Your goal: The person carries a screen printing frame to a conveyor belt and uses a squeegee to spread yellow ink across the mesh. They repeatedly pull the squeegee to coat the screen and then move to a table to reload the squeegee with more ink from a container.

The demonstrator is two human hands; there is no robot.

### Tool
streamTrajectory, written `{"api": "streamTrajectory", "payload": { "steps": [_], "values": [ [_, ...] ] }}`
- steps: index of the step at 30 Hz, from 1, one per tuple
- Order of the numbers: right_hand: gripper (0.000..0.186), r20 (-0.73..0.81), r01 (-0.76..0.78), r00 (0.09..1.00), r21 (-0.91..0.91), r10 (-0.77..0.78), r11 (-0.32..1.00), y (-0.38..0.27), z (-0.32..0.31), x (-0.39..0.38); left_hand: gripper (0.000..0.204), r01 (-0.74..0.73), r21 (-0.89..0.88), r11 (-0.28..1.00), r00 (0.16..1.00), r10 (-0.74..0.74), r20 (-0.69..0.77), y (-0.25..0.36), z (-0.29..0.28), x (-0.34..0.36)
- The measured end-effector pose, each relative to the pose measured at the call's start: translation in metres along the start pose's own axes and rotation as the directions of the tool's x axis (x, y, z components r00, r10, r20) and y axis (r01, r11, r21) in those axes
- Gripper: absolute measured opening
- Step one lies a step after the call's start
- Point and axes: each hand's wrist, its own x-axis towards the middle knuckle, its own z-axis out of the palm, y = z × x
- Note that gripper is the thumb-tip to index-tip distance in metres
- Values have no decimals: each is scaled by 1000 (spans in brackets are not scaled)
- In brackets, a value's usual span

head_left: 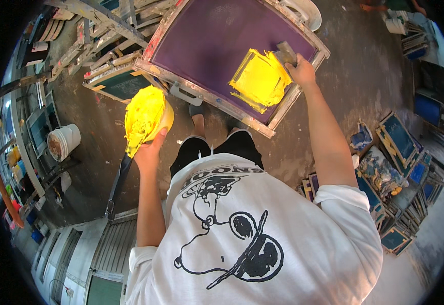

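Observation:
My left hand [151,151] grips a round tub [167,118] heaped with thick yellow ink [143,112]. A stick with a black handle [119,181] leans out of the tub, its upper end smeared yellow. My right hand [303,72] is closed around the grey handle of a scraper [286,52]; whatever blade it has is hidden. Beside that hand, a rough square of yellow ink [260,79] lies on the purple mesh of a screen printing frame [196,43]. The frame's ink-stained wooden border [222,104] has a light grey handle-shaped piece [185,94] at its near edge.
Stacked wooden racks [100,35] and a green framed screen [120,85] stand at the upper left. A white bucket [64,141] is on the left. More framed screens [399,136] crowd the right, beside a stained pile [381,170]. The floor [354,91] is dark and marked.

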Motion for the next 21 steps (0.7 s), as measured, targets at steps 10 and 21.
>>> {"api": "streamTrajectory", "payload": {
  "steps": [10,21],
  "values": [
    [50,-81,-224,970,72,229,972,12,32,-32,47,23,-128,991,979,4,206,7,15,43],
    [52,-205,-526,817,114,538,843,-44,55,-17,48,32,-202,979,945,35,324,18,22,48]
  ]
}}
